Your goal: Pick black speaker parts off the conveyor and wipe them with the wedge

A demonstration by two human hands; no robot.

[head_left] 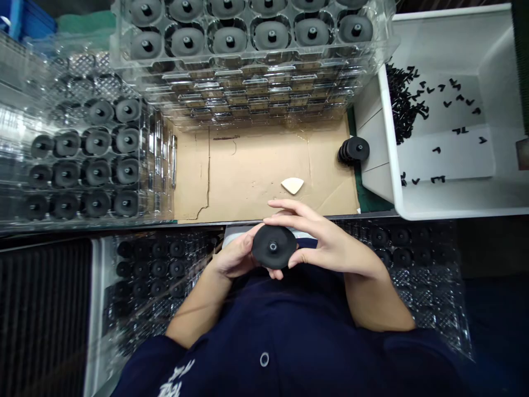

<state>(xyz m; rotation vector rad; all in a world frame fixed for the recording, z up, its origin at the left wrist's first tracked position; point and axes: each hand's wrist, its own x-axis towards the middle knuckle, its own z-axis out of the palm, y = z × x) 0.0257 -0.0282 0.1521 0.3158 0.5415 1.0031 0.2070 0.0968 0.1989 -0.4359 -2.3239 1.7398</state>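
A round black disc (pixel 264 258) with a short stub at its centre is held between my two hands, in front of my chest at the table's near edge. My left hand (pixel 237 255) supports it from the left and below, some of its fingers hidden under the disc. From the right, my right hand (pixel 316 240) grips the rim, thumb at the lower edge and fingers along the top. A small cream-coloured, rounded triangular piece (pixel 292 186) lies on the cardboard (pixel 256 160) just beyond my hands. A leaning stack of similar black discs (pixel 354 150) stands at the cardboard's right edge.
Stacked clear plastic trays (pixel 252 60) holding black discs rise at the back. Another clear tray (pixel 142 165) of discs sits at the left. On the right, a white bin (pixel 394 182) contains many small black bent parts (pixel 403 105). More disc trays (pixel 438 309) lie below table level.
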